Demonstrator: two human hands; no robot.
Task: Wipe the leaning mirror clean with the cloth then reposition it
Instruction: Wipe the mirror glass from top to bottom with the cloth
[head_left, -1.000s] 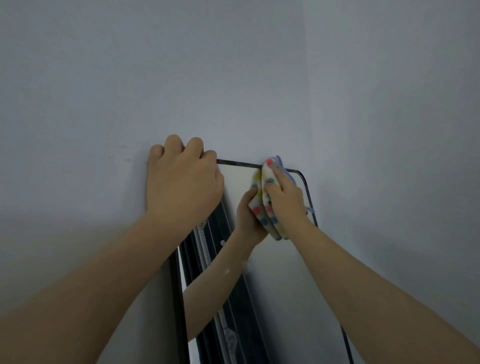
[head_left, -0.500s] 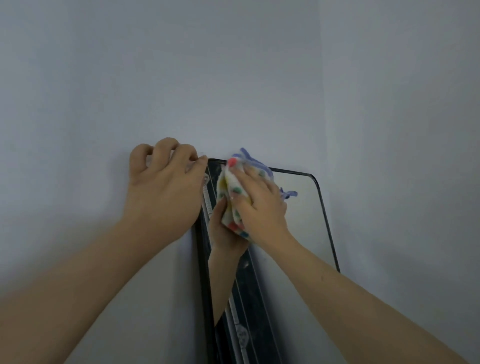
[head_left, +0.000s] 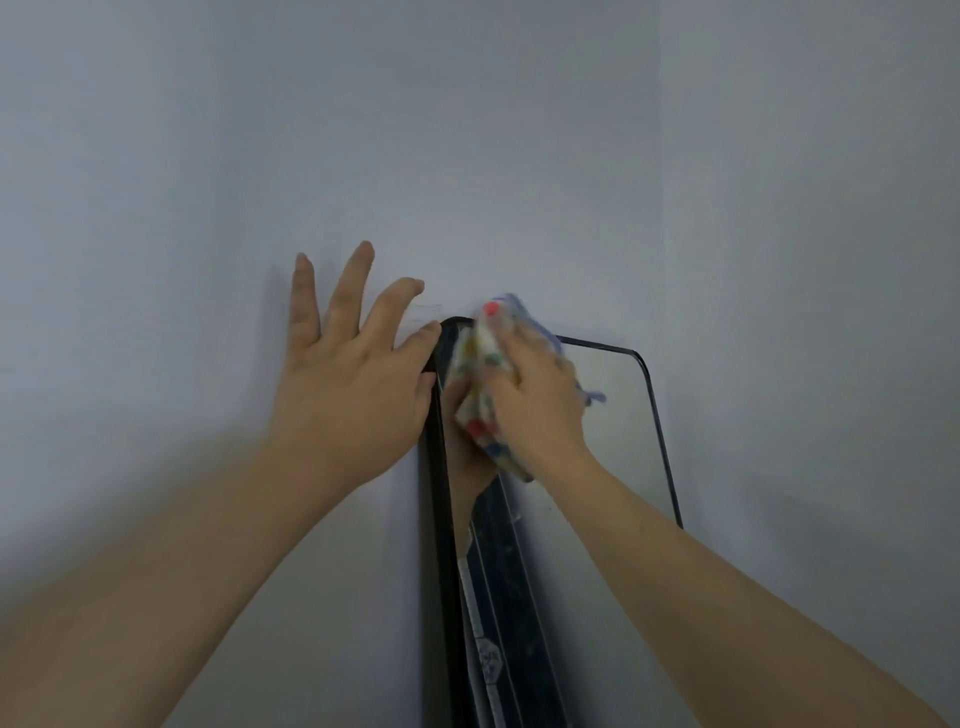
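Black-framed mirror leaning on the wall, long axis vertical, top edge at your hands.
Your right hand grips the cloth against the upper-left glass; your left hand, fingers spread, touches the frame's left corner.

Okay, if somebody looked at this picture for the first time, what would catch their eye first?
The right hand holding a bunched, colourful dotted cloth against the top left corner of the black-framed mirror, near the middle of the view. Just left of it, the left hand lies spread, fingers splayed, on the pale wall at the mirror's edge.
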